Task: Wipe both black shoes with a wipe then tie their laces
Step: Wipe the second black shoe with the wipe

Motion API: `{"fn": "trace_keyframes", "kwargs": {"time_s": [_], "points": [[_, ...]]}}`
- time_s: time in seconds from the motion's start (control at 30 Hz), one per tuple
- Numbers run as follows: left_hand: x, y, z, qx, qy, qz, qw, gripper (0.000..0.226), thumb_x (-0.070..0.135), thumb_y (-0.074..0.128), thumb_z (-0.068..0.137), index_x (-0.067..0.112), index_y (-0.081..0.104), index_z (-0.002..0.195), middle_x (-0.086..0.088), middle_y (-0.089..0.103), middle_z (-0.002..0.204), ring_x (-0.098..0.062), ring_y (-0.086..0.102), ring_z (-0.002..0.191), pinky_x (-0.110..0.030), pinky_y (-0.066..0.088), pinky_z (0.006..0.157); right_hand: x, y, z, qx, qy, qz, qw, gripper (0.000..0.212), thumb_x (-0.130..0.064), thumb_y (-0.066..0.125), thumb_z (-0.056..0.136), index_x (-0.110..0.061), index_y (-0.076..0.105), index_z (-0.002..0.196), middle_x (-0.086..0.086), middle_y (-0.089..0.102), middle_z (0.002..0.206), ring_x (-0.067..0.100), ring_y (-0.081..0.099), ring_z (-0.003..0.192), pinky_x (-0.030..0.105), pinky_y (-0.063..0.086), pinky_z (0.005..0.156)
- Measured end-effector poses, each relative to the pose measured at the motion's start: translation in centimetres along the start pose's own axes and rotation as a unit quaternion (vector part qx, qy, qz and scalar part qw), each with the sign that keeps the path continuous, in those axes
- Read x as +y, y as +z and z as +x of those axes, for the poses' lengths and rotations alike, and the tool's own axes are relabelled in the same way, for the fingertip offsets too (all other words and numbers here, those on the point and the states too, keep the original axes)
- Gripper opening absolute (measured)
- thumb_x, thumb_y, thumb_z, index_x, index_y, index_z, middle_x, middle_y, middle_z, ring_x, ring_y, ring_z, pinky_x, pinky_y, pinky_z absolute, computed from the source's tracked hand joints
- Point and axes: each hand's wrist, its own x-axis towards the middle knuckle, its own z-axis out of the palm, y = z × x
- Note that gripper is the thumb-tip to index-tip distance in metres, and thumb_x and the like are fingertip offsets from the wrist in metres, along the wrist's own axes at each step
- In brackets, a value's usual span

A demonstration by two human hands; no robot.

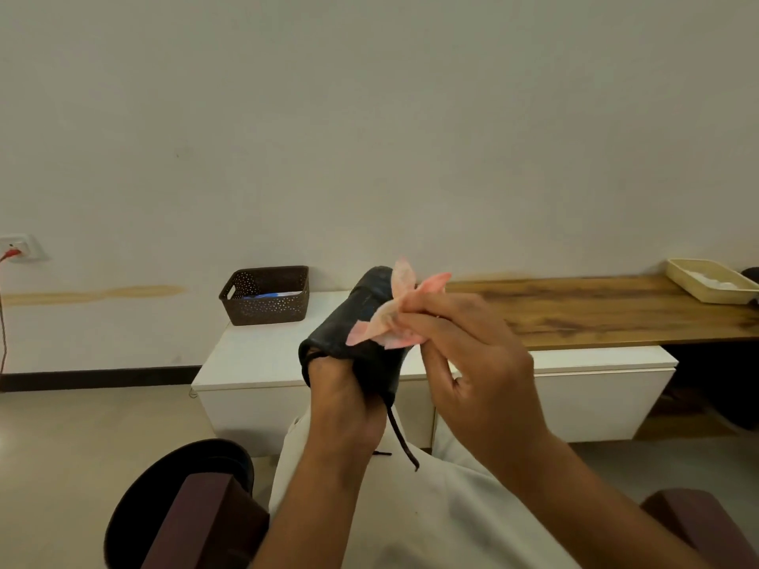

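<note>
Dim, warm, even light — soft focus throughout, faint shadows, wide-angle bending at the edges.

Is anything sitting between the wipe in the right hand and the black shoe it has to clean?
Nothing visible. The right hand pinches the pink wipe right against the upper of the black shoe, which the left hand holds up. The loose lace hangs below, away from the wipe.

A plain indoor room, likely an office or home living space. A bare off-white wall (369,117) meets a pale tiled floor (82,425). Against the wall stand a low white cabinet (254,363) and a wooden bench top (595,314). A wall socket (18,248) sits at far left.
</note>
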Motion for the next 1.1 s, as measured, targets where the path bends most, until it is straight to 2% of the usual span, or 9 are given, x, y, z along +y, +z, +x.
{"fn": "trace_keyframes", "kwargs": {"time_s": [0.07,0.17,0.4,0.53,0.67,0.73,0.8,0.93,1.1], "points": [[0.6,-0.3,-0.3,0.041,0.003,-0.017,0.999,0.044,0.023,0.057,0.091,0.006,0.059,0.131,-0.02,0.065,0.126,-0.032,0.066,0.109,-0.049,0.049,0.1,0.4,0.9,-1.4,-0.012,0.021,0.002,1.0,0.018,-0.001,0.072,0.093,-0.001,0.078,0.111,0.011,0.074,0.112,0.022,0.069,0.107,0.025,0.053,0.1],[1.2,-0.5,-0.2,0.05,0.002,-0.057,0.997,0.043,0.029,0.058,0.079,0.008,0.068,0.115,-0.02,0.071,0.114,-0.035,0.072,0.097,-0.046,0.059,0.081,1.2,2.3,-3.4,-0.05,0.072,0.023,0.996,0.024,0.003,0.079,0.087,-0.003,0.078,0.11,0.008,0.075,0.112,0.019,0.07,0.104,0.03,0.058,0.094],[2.0,0.2,-0.4,0.04,-0.048,-0.155,0.986,0.038,0.029,0.059,0.089,0.007,0.07,0.117,-0.017,0.068,0.12,-0.033,0.061,0.119,-0.045,0.043,0.108,-1.1,0.8,1.7,0.065,0.074,0.079,0.992,0.023,0.011,0.075,0.087,-0.001,0.077,0.106,0.006,0.075,0.109,0.014,0.07,0.104,0.024,0.057,0.091],[1.5,1.0,-1.2,0.03,-0.07,-0.163,0.984,0.032,0.024,0.054,0.09,0.004,0.079,0.091,-0.011,0.075,0.099,-0.026,0.074,0.092,-0.036,0.06,0.081,-2.3,1.8,5.7,0.031,-0.008,0.064,0.997,0.025,0.012,0.07,0.088,0.0,0.078,0.11,0.011,0.075,0.11,0.024,0.07,0.104,0.033,0.056,0.094],[2.0,1.2,-1.3,-0.029,-0.084,-0.244,0.966,0.033,0.013,0.076,0.076,0.001,0.072,0.106,-0.008,0.071,0.101,-0.019,0.072,0.094,-0.028,0.06,0.081,-1.8,2.2,4.7,-0.02,-0.051,0.026,0.998,0.022,0.006,0.07,0.092,-0.001,0.078,0.111,0.011,0.075,0.11,0.026,0.068,0.099,0.036,0.057,0.088],[2.2,1.0,-1.1,-0.043,-0.105,-0.271,0.956,0.043,0.016,0.07,0.083,0.003,0.063,0.124,-0.009,0.068,0.106,-0.02,0.07,0.098,-0.029,0.058,0.087,-1.3,1.8,3.9,-0.013,-0.049,0.027,0.998,0.023,0.005,0.07,0.093,-0.002,0.077,0.114,0.011,0.075,0.111,0.028,0.068,0.098,0.036,0.056,0.087],[1.9,0.7,-0.8,-0.032,-0.105,-0.25,0.962,0.049,0.02,0.063,0.089,0.007,0.054,0.136,-0.014,0.067,0.106,-0.028,0.07,0.095,-0.039,0.059,0.08,-0.7,1.4,3.2,-0.012,-0.036,0.027,0.999,0.024,0.005,0.07,0.094,-0.003,0.077,0.115,0.01,0.075,0.113,0.028,0.069,0.1,0.037,0.056,0.088],[1.5,0.1,-0.5,-0.012,-0.097,-0.217,0.971,0.046,0.025,0.058,0.092,0.004,0.058,0.133,-0.021,0.068,0.111,-0.033,0.071,0.097,-0.046,0.06,0.079,0.4,0.7,1.6,-0.033,0.007,0.013,0.999,0.02,0.001,0.068,0.096,-0.003,0.078,0.113,0.008,0.076,0.112,0.022,0.069,0.103,0.028,0.054,0.096],[1.8,-0.2,-0.2,0.017,-0.06,-0.17,0.983,0.038,0.029,0.054,0.094,0.001,0.069,0.116,-0.022,0.069,0.116,-0.037,0.071,0.099,-0.049,0.056,0.09,0.5,-0.7,0.5,-0.02,0.021,0.001,1.0,0.02,0.003,0.073,0.09,-0.005,0.079,0.108,0.005,0.076,0.107,0.017,0.07,0.1,0.026,0.056,0.09]]}}
